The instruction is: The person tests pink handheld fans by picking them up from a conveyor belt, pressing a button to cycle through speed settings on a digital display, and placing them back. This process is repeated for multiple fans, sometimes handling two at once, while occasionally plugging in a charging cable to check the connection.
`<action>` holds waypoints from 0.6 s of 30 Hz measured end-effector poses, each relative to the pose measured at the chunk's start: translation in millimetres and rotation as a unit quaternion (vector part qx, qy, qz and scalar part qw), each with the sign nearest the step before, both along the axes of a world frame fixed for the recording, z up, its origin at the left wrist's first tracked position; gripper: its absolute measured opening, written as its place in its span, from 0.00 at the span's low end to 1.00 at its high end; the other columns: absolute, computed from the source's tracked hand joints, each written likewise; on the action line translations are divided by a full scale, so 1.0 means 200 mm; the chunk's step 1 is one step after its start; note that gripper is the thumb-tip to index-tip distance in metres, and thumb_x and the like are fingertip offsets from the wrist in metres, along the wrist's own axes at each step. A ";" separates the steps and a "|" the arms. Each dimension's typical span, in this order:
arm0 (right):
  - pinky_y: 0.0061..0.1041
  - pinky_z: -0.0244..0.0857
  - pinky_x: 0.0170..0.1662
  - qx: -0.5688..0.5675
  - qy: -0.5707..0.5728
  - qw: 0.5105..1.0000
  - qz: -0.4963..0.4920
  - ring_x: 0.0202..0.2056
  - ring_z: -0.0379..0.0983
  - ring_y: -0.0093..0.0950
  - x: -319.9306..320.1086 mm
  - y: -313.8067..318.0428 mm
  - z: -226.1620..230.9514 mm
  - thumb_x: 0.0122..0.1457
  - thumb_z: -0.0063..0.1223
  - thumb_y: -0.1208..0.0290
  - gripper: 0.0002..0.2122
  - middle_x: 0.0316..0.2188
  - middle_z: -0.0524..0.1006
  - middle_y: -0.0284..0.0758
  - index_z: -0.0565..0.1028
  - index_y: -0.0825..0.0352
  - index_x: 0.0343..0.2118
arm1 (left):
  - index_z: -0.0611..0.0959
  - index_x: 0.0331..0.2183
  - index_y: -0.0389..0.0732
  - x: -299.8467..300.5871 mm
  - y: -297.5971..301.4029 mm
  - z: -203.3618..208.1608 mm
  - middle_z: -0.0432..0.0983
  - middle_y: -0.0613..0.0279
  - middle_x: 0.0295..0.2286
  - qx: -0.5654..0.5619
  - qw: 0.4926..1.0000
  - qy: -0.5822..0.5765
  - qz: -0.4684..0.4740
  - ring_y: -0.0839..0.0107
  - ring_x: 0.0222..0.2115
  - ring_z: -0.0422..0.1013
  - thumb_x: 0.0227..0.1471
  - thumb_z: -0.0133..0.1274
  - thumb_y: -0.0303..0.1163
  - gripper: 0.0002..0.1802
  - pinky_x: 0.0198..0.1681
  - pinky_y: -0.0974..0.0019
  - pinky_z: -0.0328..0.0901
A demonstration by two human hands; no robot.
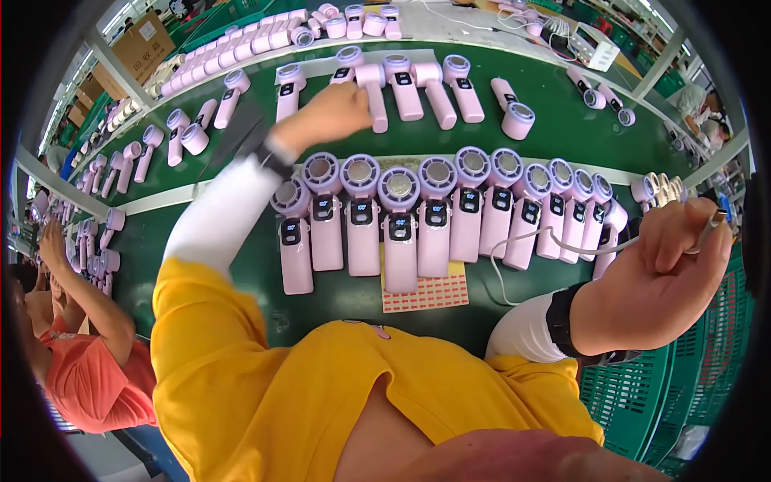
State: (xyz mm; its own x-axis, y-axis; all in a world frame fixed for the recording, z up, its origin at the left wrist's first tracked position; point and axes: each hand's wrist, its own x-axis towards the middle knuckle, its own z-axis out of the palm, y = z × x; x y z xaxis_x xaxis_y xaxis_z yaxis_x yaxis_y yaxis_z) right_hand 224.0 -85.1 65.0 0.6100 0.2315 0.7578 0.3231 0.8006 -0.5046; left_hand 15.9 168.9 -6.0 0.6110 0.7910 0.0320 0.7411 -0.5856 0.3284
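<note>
My left hand (337,116) reaches to the far strip of the green workbench, its fingers curled over the handle of a pink handheld fan (348,58). The hand hides the lower part of that handle. Right beside its knuckles lies another pink fan (372,100). At the right, raised above the bench edge, my right hand (650,281) pinches the plug end of a white charging cable (518,238), the metal tip pointing up. Between my arms stretches a row of pink fans (400,241) with purple-rimmed heads, several with lit displays.
Under the row's middle lies a yellow sheet with red marks (426,294). More fans (233,96) lie along the far strip and on a back shelf. Green crates (626,398) stand at the lower right. To the left, a person in an orange shirt (96,369) sits at the bench.
</note>
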 end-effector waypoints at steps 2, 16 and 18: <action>0.17 0.38 0.19 -0.002 -0.002 1.000 0.001 0.14 0.43 0.15 0.02 -0.01 -0.01 0.57 0.34 0.68 0.14 0.10 0.52 0.26 0.69 0.75 0.25 | 0.72 0.25 0.33 -0.14 -0.30 -0.10 0.65 0.46 0.25 0.229 0.961 -0.154 0.008 0.52 0.25 0.64 0.40 0.50 0.35 0.13 0.28 0.58 0.61; 0.12 0.53 0.25 -0.166 -0.138 0.937 0.274 0.22 0.60 0.16 -0.26 0.21 -0.14 0.59 0.38 0.66 0.12 0.25 0.69 0.32 0.68 0.71 0.36 | 0.66 0.29 0.33 -0.47 -1.01 -0.09 0.67 0.55 0.21 -0.140 0.829 -0.491 0.228 0.65 0.18 0.66 0.36 0.57 0.32 0.20 0.23 0.66 0.62; 0.13 0.54 0.28 -0.143 -0.183 0.935 0.267 0.24 0.60 0.16 -0.32 0.25 -0.19 0.58 0.38 0.64 0.13 0.27 0.69 0.31 0.67 0.71 0.36 | 0.66 0.29 0.34 -0.38 -1.06 -0.01 0.67 0.54 0.21 0.090 0.934 -0.334 0.086 0.66 0.19 0.67 0.35 0.58 0.32 0.21 0.22 0.68 0.62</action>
State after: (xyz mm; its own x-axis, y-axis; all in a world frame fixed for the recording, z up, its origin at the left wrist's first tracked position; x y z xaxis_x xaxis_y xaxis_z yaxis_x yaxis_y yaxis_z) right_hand 159.6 -36.1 26.5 0.0607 0.6546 0.7535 0.1098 0.7460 -0.6569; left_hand -60.7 -43.9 -8.7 0.2714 0.8211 0.5022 0.4945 -0.5666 0.6591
